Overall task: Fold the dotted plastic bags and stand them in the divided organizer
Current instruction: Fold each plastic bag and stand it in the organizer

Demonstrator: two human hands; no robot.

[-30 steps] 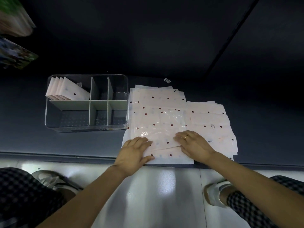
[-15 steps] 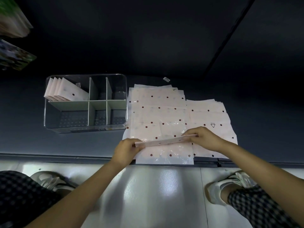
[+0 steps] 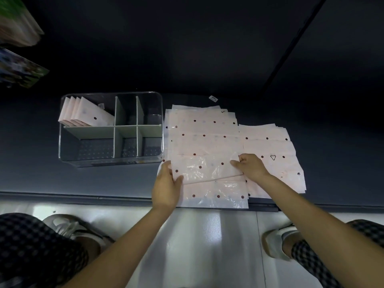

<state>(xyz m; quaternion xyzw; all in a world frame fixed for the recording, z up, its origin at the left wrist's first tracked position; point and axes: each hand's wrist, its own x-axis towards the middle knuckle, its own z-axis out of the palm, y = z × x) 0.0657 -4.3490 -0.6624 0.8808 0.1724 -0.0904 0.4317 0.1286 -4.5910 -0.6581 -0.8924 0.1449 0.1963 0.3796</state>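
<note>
Both hands now pinch the top dotted bag (image 3: 204,168) by its ends, left hand (image 3: 166,187) and right hand (image 3: 250,166), having lifted its near edge off the pile (image 3: 266,146) and carried it forward: one fold nearly laid. Four folded bags (image 3: 83,113) stand in the organizer (image 3: 110,161).

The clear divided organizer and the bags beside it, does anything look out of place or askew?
Nothing is spilled or damaged. The folded pink dotted bags lean rather than stand straight in the far-left compartment of the clear divided organizer, and a small white tag lies loose on the dark surface beyond the flat pink bags.
</note>
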